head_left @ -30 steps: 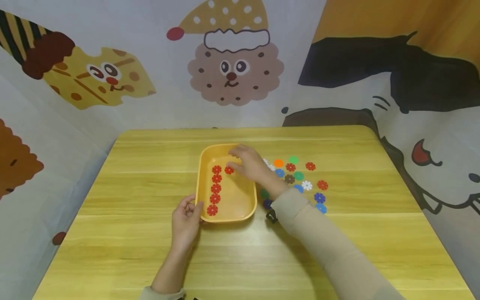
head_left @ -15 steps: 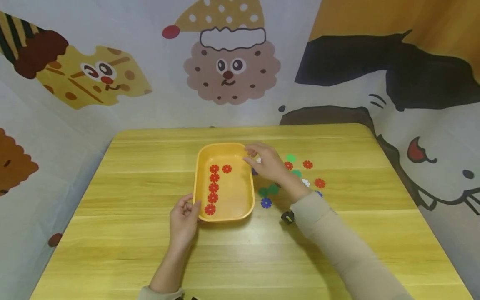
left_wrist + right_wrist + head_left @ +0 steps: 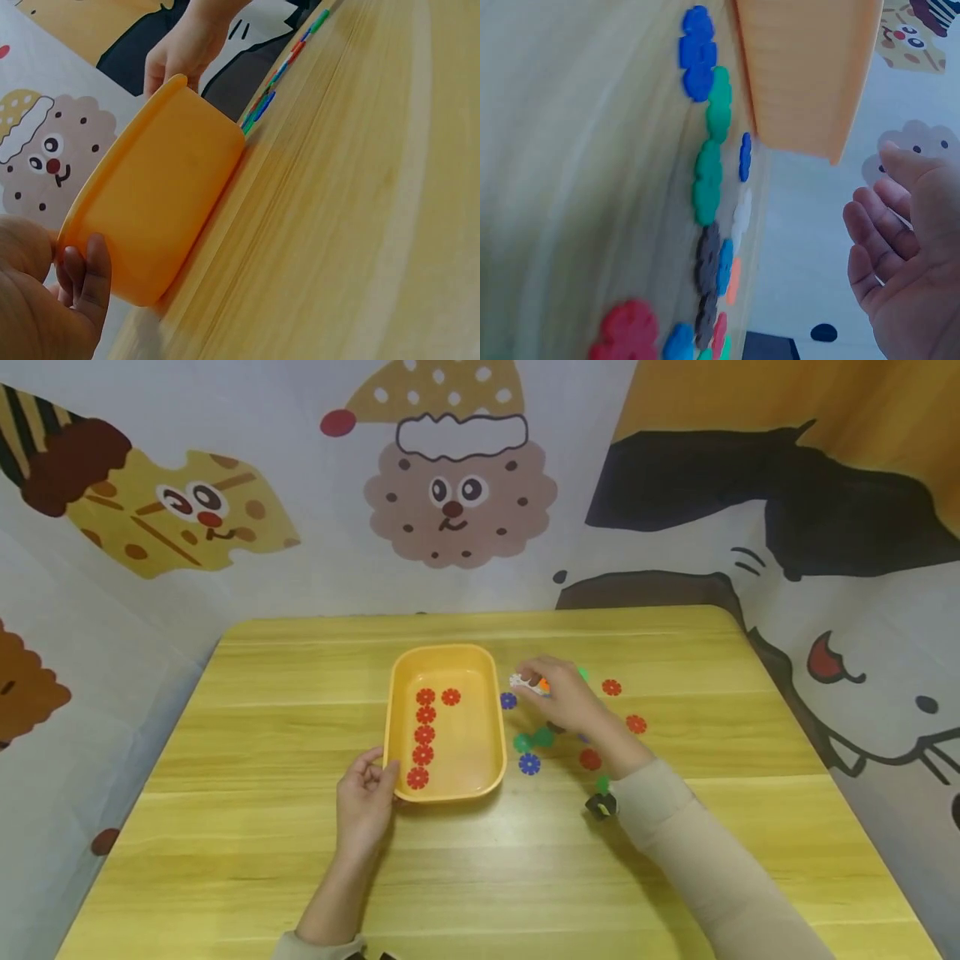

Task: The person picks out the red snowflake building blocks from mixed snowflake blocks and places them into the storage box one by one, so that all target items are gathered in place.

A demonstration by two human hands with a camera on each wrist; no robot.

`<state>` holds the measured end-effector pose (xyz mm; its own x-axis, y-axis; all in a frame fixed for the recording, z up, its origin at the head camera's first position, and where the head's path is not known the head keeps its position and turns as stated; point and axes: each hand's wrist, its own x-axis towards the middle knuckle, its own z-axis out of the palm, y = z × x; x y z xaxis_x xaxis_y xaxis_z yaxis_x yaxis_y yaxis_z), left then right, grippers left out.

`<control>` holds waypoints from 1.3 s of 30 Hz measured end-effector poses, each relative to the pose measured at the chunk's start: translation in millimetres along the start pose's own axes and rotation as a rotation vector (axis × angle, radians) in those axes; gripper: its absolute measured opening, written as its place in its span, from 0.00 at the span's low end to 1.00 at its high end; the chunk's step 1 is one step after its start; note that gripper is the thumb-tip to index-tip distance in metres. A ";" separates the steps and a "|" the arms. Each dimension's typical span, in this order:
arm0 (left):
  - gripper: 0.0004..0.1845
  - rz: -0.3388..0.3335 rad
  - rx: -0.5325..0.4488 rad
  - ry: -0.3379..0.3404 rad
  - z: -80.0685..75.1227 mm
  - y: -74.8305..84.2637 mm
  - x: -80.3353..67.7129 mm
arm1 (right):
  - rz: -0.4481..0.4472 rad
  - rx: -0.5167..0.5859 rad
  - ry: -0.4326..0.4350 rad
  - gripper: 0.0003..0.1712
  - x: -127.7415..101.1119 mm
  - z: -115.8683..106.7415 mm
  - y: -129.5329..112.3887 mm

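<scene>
Well, the left hand (image 3: 363, 803) grips the tray (image 3: 467, 752) on the table (image 3: 262, 727), with six red bits (image 3: 424, 735) inside. The right hand (image 3: 566, 697), fingers (image 3: 881, 225) loose and holding nothing, is above more bits (image 3: 529, 764) beside the tray.

Tray (image 3: 468, 743): soft light is apparently reaching it from above; its near edge is casting a faint shadow.
Table (image 3: 262, 735): a pale sheen is glowing just beyond the tray's near edge.
Right sleeve (image 3: 720, 868): a soft shadow is spreading along its side facing the table's left edge.
Backdrop (image 3: 315, 535): it is looking greyish beyond the table's far edge.
Left hand (image 3: 52, 307): it is appearing shaded in the left wrist view.
Red disc (image 3: 626, 330): it is blurring in the dimmer right wrist view.
</scene>
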<state>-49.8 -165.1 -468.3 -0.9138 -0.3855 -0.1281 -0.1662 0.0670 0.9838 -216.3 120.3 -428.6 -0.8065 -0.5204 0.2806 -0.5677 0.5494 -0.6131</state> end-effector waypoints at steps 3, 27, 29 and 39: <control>0.15 -0.003 0.005 0.002 -0.1 0.2 0.2 | 0.037 -0.009 -0.019 0.20 -7.4 -2.2 2.6; 0.16 -0.033 -0.011 0.004 0.1 3.3 -1.2 | 0.064 -0.016 -0.058 0.17 -49.8 -9.1 17.7; 0.16 -0.032 -0.011 0.001 0.3 3.8 -1.3 | 0.051 -0.010 -0.055 0.18 -54.1 -9.5 19.9; 0.18 -0.033 0.001 -0.016 -0.3 3.8 -1.6 | 0.101 -0.037 -0.091 0.23 -72.9 -16.5 24.8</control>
<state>-48.9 -164.5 -464.3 -0.9136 -0.3729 -0.1621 -0.1962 0.0552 0.9790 -174.2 182.7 -452.0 -0.8426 -0.5172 0.1498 -0.4914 0.6251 -0.6065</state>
